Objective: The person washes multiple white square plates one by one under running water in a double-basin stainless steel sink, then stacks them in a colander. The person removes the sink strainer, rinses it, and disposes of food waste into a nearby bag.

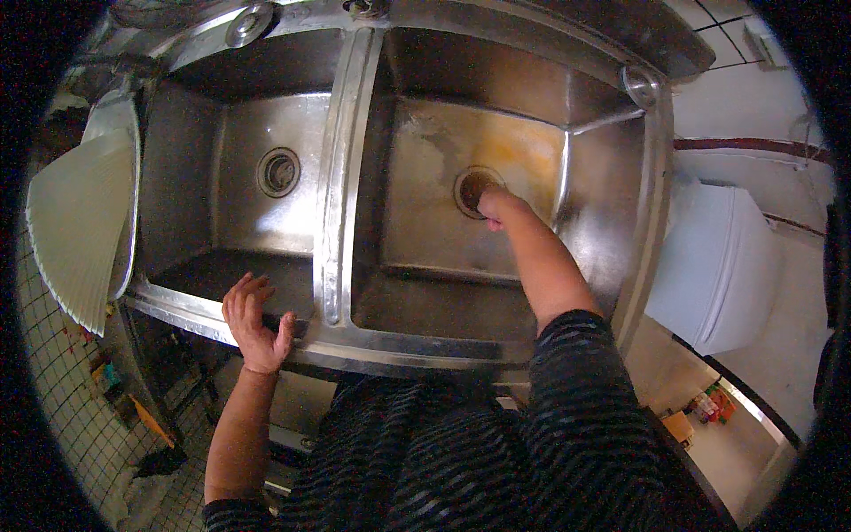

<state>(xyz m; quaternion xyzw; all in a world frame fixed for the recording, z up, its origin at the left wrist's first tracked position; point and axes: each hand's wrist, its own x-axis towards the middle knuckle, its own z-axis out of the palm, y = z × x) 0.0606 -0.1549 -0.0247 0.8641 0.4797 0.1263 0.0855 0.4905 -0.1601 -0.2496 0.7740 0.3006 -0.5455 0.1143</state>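
Observation:
A stainless-steel double sink point(336, 173) lies before me, its two basins parted by a metal divider. My right hand point(498, 203) reaches down into the right basin point(425, 246), at the round drain point(467, 189). Its fingers curl at the drain's edge, and their tips are hidden, so whether they grip anything does not show. My left hand point(252, 326) is at the sink's front rim point(399, 349), by the left basin point(233, 219). Its fingers are spread and hold nothing. A second drain point(278, 173) sits in the left basin's floor.
Round metal discs point(250, 25) point(640, 86) lie on the sink's rim, at back left and right. White, ridged, stacked pieces point(83, 219) stand against the left side. To the right is a white box point(705, 266). Tiled floor point(56, 312) shows at lower left.

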